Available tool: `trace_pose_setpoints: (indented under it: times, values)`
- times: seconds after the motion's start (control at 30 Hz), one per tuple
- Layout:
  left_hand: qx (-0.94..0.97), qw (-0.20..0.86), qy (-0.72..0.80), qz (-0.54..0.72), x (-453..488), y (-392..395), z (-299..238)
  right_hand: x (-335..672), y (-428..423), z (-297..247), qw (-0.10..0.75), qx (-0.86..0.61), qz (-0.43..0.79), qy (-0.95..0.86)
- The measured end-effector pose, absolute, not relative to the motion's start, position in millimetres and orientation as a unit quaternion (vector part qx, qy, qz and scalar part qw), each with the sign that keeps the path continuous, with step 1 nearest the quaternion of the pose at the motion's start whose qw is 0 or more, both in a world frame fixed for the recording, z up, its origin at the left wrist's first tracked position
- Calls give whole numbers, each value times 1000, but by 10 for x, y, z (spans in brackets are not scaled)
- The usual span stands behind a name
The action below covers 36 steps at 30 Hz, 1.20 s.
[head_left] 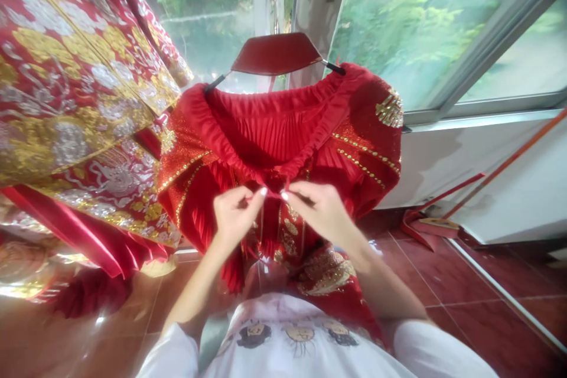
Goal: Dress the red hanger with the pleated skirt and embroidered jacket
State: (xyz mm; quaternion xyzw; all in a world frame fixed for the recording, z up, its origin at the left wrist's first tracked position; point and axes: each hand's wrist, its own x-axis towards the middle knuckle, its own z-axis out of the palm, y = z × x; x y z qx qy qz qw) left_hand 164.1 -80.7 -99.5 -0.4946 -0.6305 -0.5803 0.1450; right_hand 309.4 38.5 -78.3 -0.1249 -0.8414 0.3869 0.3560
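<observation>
A red pleated garment (283, 130) with gold embroidery hangs on a dark red hanger (275, 53) in front of a window. Both my hands are at its gathered waistband, just below the middle. My left hand (234, 212) pinches one end of a thin red drawstring (273, 193). My right hand (319, 209) pinches the other end, the two a few centimetres apart. Fingers of both hands are closed on the string.
A second red garment (75, 88) with heavy gold and silver embroidery hangs at the left, touching the first. A red-handled broom and dustpan (429, 224) lean by the white wall at the right. Red floor tiles (465, 307) lie below.
</observation>
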Motion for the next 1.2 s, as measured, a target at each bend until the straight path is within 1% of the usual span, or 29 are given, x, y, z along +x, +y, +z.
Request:
trace_pose_setpoints:
  times: [0.13,0.27,0.33,0.4,0.5,0.67,0.77,0.87,0.97,1.07,1.13,1.2]
  values:
    - [-420,280,-629,-591,1270,-1014,-699,3275,793,-515,428,-141,312,-836]
    - [-376,372,-667,-525,1017,-990,-722,3125,1164,-590,467,-125,278,-830]
    - [-363,396,-691,-484,1013,-913,-762,3016,1223,-668,476,-126,234,-839]
    - [-355,386,-728,-442,1082,-833,-775,2944,1200,-715,479,-136,175,-850]
    - [-375,336,-769,-395,1261,-717,-756,2889,1085,-717,490,-133,116,-854]
    - [-405,312,-781,-358,1577,-516,-724,2740,895,-658,514,-145,136,-834]
    - [-406,298,-806,-312,1703,-410,-699,2612,851,-634,494,-187,123,-840]
    - [-405,255,-833,-277,1744,-307,-679,2520,855,-616,470,-204,103,-853]
    - [-403,210,-838,-303,1695,-211,-684,2484,861,-604,490,-183,150,-839]
    - [-445,161,-782,-406,1589,-147,-719,2467,849,-599,510,-160,292,-793]
    - [-477,126,-722,-486,1527,-116,-755,2449,833,-589,496,-164,405,-750]
    - [-485,115,-682,-535,1500,-82,-798,2429,809,-567,492,-175,475,-708]
